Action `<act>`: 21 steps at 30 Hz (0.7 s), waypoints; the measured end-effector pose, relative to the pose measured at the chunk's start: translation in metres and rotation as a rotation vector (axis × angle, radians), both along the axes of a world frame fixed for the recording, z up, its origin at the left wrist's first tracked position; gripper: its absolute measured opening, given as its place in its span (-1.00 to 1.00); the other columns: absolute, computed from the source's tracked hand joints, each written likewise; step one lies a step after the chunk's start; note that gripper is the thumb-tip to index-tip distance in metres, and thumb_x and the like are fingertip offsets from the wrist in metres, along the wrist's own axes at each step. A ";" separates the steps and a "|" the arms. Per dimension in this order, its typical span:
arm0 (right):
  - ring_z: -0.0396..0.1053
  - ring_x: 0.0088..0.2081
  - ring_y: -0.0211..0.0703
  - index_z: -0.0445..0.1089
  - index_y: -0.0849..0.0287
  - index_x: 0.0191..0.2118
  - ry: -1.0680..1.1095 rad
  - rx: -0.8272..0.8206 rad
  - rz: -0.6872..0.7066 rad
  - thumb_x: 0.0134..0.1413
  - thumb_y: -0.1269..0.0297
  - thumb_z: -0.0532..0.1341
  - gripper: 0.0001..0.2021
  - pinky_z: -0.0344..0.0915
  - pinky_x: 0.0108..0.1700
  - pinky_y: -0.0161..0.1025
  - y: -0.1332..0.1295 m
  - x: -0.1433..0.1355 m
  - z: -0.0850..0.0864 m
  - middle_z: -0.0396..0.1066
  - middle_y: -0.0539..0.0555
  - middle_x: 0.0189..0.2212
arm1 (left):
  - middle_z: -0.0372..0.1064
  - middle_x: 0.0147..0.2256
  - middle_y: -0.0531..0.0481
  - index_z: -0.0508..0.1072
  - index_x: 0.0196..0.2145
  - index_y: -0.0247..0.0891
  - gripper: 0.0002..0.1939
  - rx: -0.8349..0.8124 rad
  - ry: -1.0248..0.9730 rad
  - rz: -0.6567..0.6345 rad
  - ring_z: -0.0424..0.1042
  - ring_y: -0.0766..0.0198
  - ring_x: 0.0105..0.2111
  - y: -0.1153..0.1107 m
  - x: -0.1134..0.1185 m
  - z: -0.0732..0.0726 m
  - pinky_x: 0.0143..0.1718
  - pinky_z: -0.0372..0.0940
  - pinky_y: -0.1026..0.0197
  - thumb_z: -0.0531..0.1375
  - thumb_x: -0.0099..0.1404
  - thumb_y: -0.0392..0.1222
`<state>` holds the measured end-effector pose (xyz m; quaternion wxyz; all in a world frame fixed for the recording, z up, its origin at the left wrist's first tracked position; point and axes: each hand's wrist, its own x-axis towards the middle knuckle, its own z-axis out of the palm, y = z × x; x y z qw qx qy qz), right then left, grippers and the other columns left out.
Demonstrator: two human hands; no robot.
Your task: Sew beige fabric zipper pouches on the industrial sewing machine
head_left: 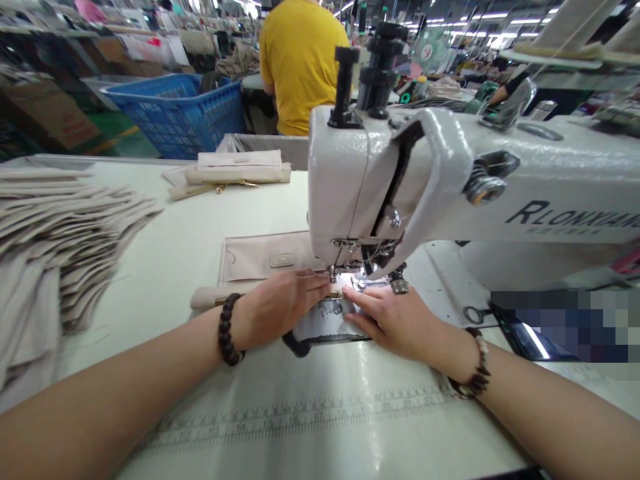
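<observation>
A beige fabric piece (pixel 250 260) with a small metal label plate lies under the head of a white sewing machine (pixel 340 180). My left hand (pixel 280 303) rests flat on its near side, fingers stretched together toward the presser foot (pixel 332 272). Under and beside that hand sits a rolled beige edge (pixel 203 298) with a zipper partly showing. My right hand (pixel 395 320) lies to the right of the needle, fingers extended and slightly apart. Its index fingertip touches the work near the metal needle plate (pixel 327 313). My fingers partly hide the fabric there.
Stacked beige fabric pieces (pixel 75 233) cover the table's left side. Finished-looking zippered pieces (pixel 240 167) lie at the back. A phone (pixel 545 333) is at the right, and a printed ruler (pixel 300 417) runs along the front. Beyond are a blue basket (pixel 175 110) and a person in yellow (pixel 305 67).
</observation>
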<state>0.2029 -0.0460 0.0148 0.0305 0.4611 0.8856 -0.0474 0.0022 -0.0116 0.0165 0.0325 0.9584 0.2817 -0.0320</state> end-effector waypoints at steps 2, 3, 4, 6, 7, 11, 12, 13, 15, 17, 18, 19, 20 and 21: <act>0.28 -0.45 -0.24 0.22 0.13 0.02 0.019 0.002 0.013 0.18 0.08 -0.08 -0.62 -0.10 -0.49 -0.34 0.000 0.001 0.000 0.39 0.07 -0.47 | 0.25 0.01 -0.08 0.25 -0.01 -0.35 -0.70 0.013 -0.018 -0.014 0.22 0.32 0.01 -0.001 -0.002 -0.001 0.06 0.06 0.28 -0.03 0.29 -0.39; 0.28 -0.45 -0.25 0.24 0.13 0.00 0.030 0.001 0.023 0.19 0.09 -0.09 -0.62 -0.09 -0.49 -0.34 0.000 0.001 0.000 0.39 0.07 -0.47 | 0.25 0.01 -0.09 0.25 -0.01 -0.35 -0.69 0.021 -0.033 -0.030 0.23 0.32 0.01 -0.002 -0.003 -0.003 0.06 0.07 0.27 -0.03 0.29 -0.40; 0.27 -0.45 -0.25 0.26 0.13 -0.03 0.040 0.000 0.035 0.19 0.09 -0.09 -0.63 -0.09 -0.48 -0.33 0.000 0.001 0.000 0.39 0.06 -0.48 | 0.26 0.01 -0.09 0.25 -0.01 -0.36 -0.69 0.029 -0.051 -0.047 0.24 0.32 0.00 -0.002 -0.004 -0.004 0.05 0.08 0.27 -0.04 0.29 -0.40; 0.26 -0.47 -0.26 0.31 0.14 -0.09 0.065 0.002 0.066 0.20 0.11 -0.10 -0.64 -0.09 -0.48 -0.33 -0.001 0.002 0.000 0.38 0.04 -0.49 | 0.27 -0.01 -0.10 0.25 -0.02 -0.37 -0.68 0.042 -0.090 -0.083 0.26 0.30 -0.02 -0.005 -0.006 -0.006 0.04 0.10 0.26 -0.03 0.28 -0.41; 0.26 -0.47 -0.27 0.32 0.14 -0.12 0.076 0.006 0.080 0.20 0.11 -0.11 -0.65 -0.09 -0.48 -0.32 -0.001 0.002 -0.001 0.38 0.04 -0.50 | 0.28 -0.02 -0.10 0.26 -0.03 -0.38 -0.69 0.043 -0.103 -0.094 0.27 0.29 -0.03 -0.005 -0.006 -0.007 0.03 0.11 0.26 -0.03 0.27 -0.40; 0.27 -0.46 -0.25 0.31 0.15 -0.09 0.080 0.026 0.069 0.20 0.11 -0.11 -0.64 -0.09 -0.49 -0.33 0.000 0.003 -0.004 0.38 0.05 -0.49 | 0.28 -0.02 -0.09 0.27 -0.03 -0.36 -0.70 0.010 -0.073 -0.070 0.27 0.29 -0.03 -0.004 -0.006 -0.006 0.03 0.11 0.26 -0.02 0.27 -0.40; 0.28 -0.46 -0.25 0.30 0.15 -0.07 0.073 0.031 0.057 0.20 0.10 -0.11 -0.63 -0.08 -0.49 -0.33 0.000 0.003 -0.005 0.38 0.06 -0.49 | 0.28 -0.01 -0.08 0.26 -0.03 -0.35 -0.69 -0.003 -0.058 -0.056 0.26 0.30 -0.03 -0.003 -0.006 -0.006 0.04 0.10 0.26 -0.03 0.28 -0.40; 0.28 -0.46 -0.24 0.29 0.15 -0.06 0.068 0.036 0.049 0.20 0.10 -0.11 -0.63 -0.07 -0.49 -0.34 0.001 0.004 -0.006 0.38 0.06 -0.49 | 0.27 0.00 -0.07 0.26 -0.02 -0.35 -0.69 -0.013 -0.046 -0.046 0.25 0.31 -0.02 -0.002 -0.006 -0.006 0.05 0.08 0.26 -0.03 0.28 -0.40; 0.28 -0.46 -0.24 0.29 0.16 -0.05 0.077 0.057 0.049 0.20 0.11 -0.11 -0.63 -0.04 -0.48 -0.34 0.001 0.004 -0.007 0.38 0.07 -0.49 | 0.27 -0.01 -0.06 0.26 -0.02 -0.34 -0.69 -0.014 -0.041 -0.038 0.26 0.31 -0.02 -0.001 -0.004 -0.006 0.06 0.07 0.27 -0.02 0.28 -0.40; 0.27 -0.48 -0.25 0.31 0.18 -0.08 0.124 0.102 0.071 0.20 0.14 -0.10 -0.64 -0.01 -0.48 -0.34 -0.001 0.005 -0.008 0.37 0.07 -0.51 | 0.30 -0.04 -0.07 0.27 -0.03 -0.36 -0.70 0.020 -0.046 -0.029 0.28 0.28 -0.06 -0.004 0.000 -0.006 0.03 0.12 0.25 0.00 0.27 -0.41; 0.26 -0.50 -0.26 0.33 0.19 -0.12 0.165 0.138 0.089 0.20 0.17 -0.10 -0.65 0.00 -0.48 -0.34 -0.002 0.005 -0.008 0.37 0.06 -0.52 | 0.31 -0.06 -0.09 0.28 -0.04 -0.37 -0.70 0.051 -0.041 -0.009 0.30 0.25 -0.08 -0.007 0.002 -0.005 -0.01 0.16 0.24 0.01 0.25 -0.42; 0.25 -0.51 -0.27 0.35 0.20 -0.16 0.214 0.180 0.116 0.20 0.20 -0.10 -0.67 0.01 -0.48 -0.34 -0.004 0.006 -0.009 0.36 0.06 -0.54 | 0.33 -0.09 -0.11 0.29 -0.06 -0.39 -0.70 0.088 -0.027 0.026 0.32 0.22 -0.11 -0.011 0.004 -0.004 -0.06 0.21 0.22 0.01 0.24 -0.43; 0.24 -0.53 -0.27 0.36 0.22 -0.21 0.266 0.230 0.147 0.20 0.24 -0.09 -0.68 0.01 -0.48 -0.34 -0.006 0.007 -0.009 0.35 0.05 -0.55 | 0.35 -0.13 -0.13 0.32 -0.10 -0.40 -0.72 0.125 -0.006 0.069 0.35 0.20 -0.15 -0.015 0.006 -0.002 -0.12 0.26 0.21 0.02 0.23 -0.44; 0.23 -0.55 -0.28 0.38 0.23 -0.27 0.317 0.279 0.185 0.20 0.28 -0.08 -0.70 0.02 -0.49 -0.33 -0.007 0.008 -0.010 0.33 0.04 -0.57 | 0.38 -0.19 -0.14 0.35 -0.15 -0.41 -0.75 0.165 0.016 0.116 0.38 0.18 -0.21 -0.019 0.006 0.001 -0.20 0.29 0.20 0.03 0.21 -0.45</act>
